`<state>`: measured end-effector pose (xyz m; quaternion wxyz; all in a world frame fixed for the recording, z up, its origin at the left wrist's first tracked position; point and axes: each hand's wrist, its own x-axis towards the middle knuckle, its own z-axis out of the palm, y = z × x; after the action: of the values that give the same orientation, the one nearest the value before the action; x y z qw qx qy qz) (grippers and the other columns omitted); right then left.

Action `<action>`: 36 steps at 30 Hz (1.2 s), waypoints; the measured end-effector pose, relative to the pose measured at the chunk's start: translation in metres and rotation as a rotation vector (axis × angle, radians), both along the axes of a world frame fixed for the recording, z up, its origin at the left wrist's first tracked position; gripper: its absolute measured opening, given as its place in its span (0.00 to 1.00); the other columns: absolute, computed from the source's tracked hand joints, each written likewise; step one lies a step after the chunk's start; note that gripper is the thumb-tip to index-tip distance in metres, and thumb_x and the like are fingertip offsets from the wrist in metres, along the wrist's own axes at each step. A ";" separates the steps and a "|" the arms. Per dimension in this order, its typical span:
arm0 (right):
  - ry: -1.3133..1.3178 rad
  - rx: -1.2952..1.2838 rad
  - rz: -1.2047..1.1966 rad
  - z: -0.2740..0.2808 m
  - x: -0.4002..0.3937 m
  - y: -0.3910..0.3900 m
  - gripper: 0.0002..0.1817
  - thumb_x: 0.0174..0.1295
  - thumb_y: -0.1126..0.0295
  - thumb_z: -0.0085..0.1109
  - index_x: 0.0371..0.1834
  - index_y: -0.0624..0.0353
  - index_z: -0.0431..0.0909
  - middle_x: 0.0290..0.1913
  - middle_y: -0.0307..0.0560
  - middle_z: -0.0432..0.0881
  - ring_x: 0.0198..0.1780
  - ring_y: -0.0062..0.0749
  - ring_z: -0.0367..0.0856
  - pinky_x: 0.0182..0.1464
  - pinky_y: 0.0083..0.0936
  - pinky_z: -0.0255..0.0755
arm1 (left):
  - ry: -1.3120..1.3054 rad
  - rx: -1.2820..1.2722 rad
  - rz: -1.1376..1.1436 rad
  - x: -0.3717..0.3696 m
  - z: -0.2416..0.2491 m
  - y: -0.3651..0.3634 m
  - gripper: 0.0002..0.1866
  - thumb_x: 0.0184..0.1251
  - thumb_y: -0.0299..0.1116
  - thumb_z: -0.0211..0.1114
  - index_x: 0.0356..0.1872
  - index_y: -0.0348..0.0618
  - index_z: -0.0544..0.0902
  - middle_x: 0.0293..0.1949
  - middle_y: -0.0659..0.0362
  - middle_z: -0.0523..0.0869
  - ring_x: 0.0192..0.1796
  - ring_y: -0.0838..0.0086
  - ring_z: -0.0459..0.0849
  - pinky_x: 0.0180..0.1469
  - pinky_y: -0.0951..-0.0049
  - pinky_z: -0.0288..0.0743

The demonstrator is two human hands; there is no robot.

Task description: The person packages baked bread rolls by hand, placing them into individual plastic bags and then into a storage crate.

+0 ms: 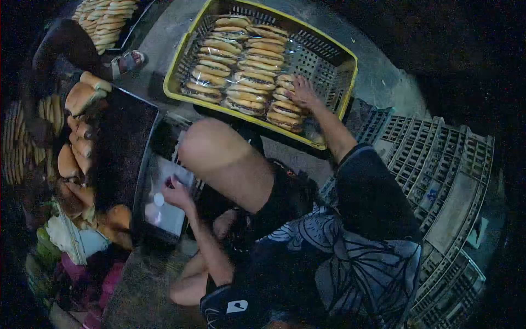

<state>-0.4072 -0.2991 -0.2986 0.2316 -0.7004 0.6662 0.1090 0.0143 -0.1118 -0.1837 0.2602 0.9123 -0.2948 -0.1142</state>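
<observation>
My right hand [302,92] reaches into the yellow-rimmed crate [344,88]. Its fingers are stretched out and rest on the filled buns [285,122] of the shortest row. These buns lie in clear plastic wrapping, with a dark filling showing along their split sides. Low on the left, my left hand [178,194] is over a box with pale, shiny plastic sheets [164,216]. Its fingers are curled; a small white round spot shows beside them, and I cannot make out what they hold.
Unwrapped buns [82,145] lie along a dark tray [120,142] at left. Another tray of buns [107,22] stands at top left, near a person's sandalled foot [129,61]. Stacked grey crates [449,203] stand on the right. My bent knee [219,159] is between my hands.
</observation>
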 end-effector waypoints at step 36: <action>-1.366 1.004 0.030 0.241 0.308 0.177 0.21 0.62 0.66 0.40 0.58 0.60 0.59 0.35 0.43 0.77 0.27 0.28 0.75 0.26 0.25 0.68 | 0.090 -0.655 -0.159 -0.048 0.153 0.108 0.07 0.45 0.27 0.67 0.27 0.39 0.81 0.28 0.58 0.78 0.32 0.72 0.77 0.36 0.76 0.71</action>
<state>-0.0989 -0.1223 -0.0571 0.8652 -0.4353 0.2432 -0.0521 -0.0339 -0.0042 -0.0308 0.5425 0.7485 -0.3742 -0.0734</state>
